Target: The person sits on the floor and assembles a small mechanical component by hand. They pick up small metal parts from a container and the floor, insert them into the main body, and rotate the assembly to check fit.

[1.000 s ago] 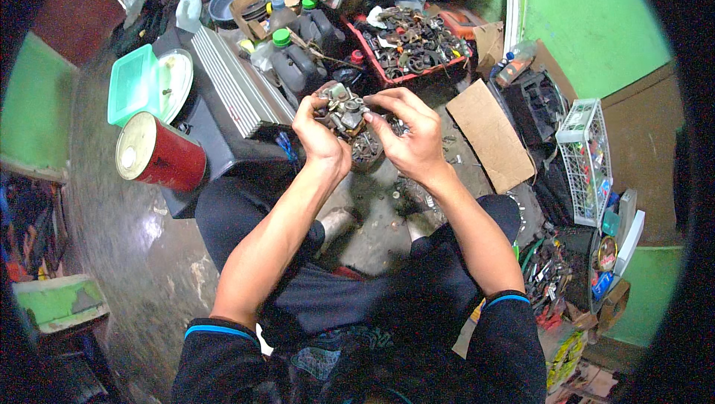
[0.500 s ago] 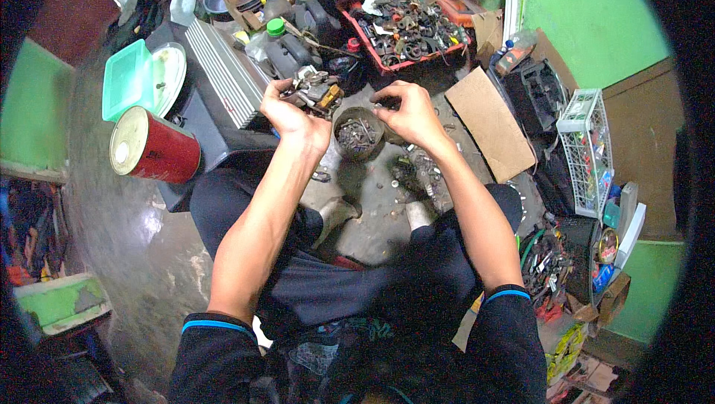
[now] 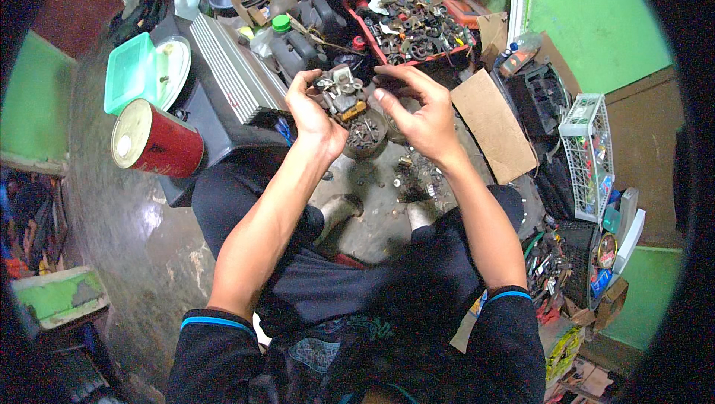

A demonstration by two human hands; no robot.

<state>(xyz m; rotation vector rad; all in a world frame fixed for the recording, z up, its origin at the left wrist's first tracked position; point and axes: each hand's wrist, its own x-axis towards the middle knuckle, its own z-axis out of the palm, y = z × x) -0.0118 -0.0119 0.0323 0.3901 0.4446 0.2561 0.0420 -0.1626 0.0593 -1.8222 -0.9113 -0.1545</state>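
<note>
My left hand (image 3: 313, 115) is turned palm up, with its fingers curled around a grey metal mechanical part (image 3: 339, 93) that has a yellow piece on its lower side. Its exact kind cannot be made out. Just to the right of the part, my right hand (image 3: 426, 110) is open, thumb and fingers apart and facing it; I see nothing between them. Below both hands a round tub (image 3: 363, 155) stands on the floor, holding many small screws or similar metal bits.
A red crate (image 3: 370, 40) heaped with parts lies ahead. Left are a ribbed silver panel (image 3: 231, 72), dark jugs (image 3: 294, 54), a red can (image 3: 173, 143) and a green plastic box (image 3: 128, 76). Cardboard (image 3: 491, 127) and a white basket (image 3: 582, 158) stand right; loose bits (image 3: 417, 173) litter the floor.
My left hand has moved a little right and tilted the metal part toward the tub. The right hand has gone from a pinch to spread fingers, close to the part.
</note>
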